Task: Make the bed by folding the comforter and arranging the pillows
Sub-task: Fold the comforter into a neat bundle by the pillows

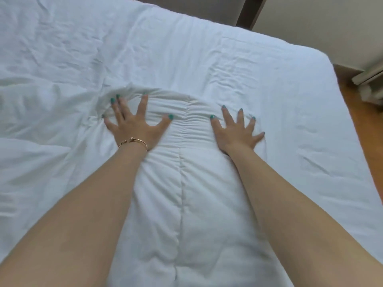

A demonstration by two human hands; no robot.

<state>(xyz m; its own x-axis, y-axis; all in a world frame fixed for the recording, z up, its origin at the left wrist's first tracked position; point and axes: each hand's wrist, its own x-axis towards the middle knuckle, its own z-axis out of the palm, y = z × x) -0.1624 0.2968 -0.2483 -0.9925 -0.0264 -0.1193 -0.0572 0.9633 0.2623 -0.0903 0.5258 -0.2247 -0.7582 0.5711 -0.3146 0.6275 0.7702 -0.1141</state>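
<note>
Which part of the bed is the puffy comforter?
Start at the big white bed. The comforter is the long puffy strip down its middle, between the left hand and right hand pressing flat. Unlike the thin wrinkled sheet beside it, it has a stitched seam.

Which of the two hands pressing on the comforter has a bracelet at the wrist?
The left hand: a gold bracelet circles its wrist. The right hand has a bare wrist. Both lie flat with spread fingers on the white comforter.

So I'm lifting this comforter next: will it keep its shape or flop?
Probably flop: the comforter bunches into soft ridges between the left hand and right hand pressing on it. It looks puffy, so likely light for its bulk.
</note>
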